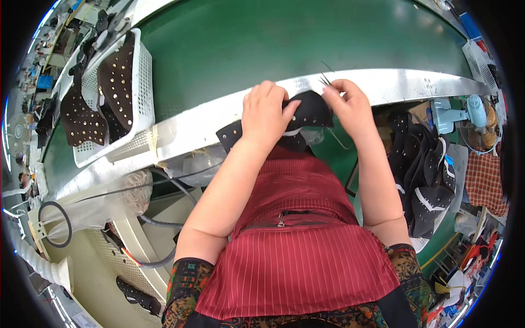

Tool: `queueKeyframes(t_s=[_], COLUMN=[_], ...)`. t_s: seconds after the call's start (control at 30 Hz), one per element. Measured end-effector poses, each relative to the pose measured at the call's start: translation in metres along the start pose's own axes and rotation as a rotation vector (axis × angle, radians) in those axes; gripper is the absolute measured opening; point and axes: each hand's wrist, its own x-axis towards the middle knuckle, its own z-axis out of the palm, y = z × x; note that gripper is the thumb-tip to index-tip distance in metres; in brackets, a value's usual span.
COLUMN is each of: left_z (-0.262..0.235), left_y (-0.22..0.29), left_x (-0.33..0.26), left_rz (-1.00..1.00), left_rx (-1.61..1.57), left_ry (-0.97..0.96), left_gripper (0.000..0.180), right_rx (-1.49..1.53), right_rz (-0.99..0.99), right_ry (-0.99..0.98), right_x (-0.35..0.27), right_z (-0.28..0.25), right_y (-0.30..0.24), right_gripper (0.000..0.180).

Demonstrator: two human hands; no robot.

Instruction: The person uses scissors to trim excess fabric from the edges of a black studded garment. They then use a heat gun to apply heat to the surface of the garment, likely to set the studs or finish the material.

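Observation:
My left hand (264, 113) is closed on a black studded shoe upper (313, 109), its thumb pressing on the top face. The piece lies over the near edge of the metal-rimmed bench, in front of my red striped apron (301, 257). At the upper's right end, my right hand (350, 106) is closed, thumb and fingers pinched around a thin dark pointed tool (325, 80), perhaps tweezers or snips. Its tips jut up and left, past the fingers. Whether the right fingers also touch the upper is hard to tell.
A white perforated basket (143, 87) with brown studded pieces stands at the left on the green bench (262, 38). More black studded pieces (421, 164) are heaped at the right, near a light-blue fan (477, 112). A dark cable (142, 188) crosses at lower left.

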Motion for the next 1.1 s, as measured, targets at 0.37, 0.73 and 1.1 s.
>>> queueKeyframes(t_s=[0.37, 0.73, 1.1], left_z=[-0.067, -0.118, -0.104], left_y=[0.02, 0.063, 0.06], left_x=[-0.024, -0.083, -0.127], left_rz=[0.07, 0.26, -0.156], left_rx=[-0.241, -0.156, -0.629], left_ry=[-0.196, -0.266, -0.117], left_gripper=[0.012, 0.017, 0.012], right_rx=[-0.295, -0.191, -0.187], right_rz=[-0.505, -0.665, -0.487], right_ry=[-0.227, -0.048, -0.119], right_x=[-0.042, -0.124, -0.176], right_z=[-0.011, -0.073, -0.131], right_y=[-0.048, -0.053, -0.03], right_gripper=[0.014, 0.015, 0.023])
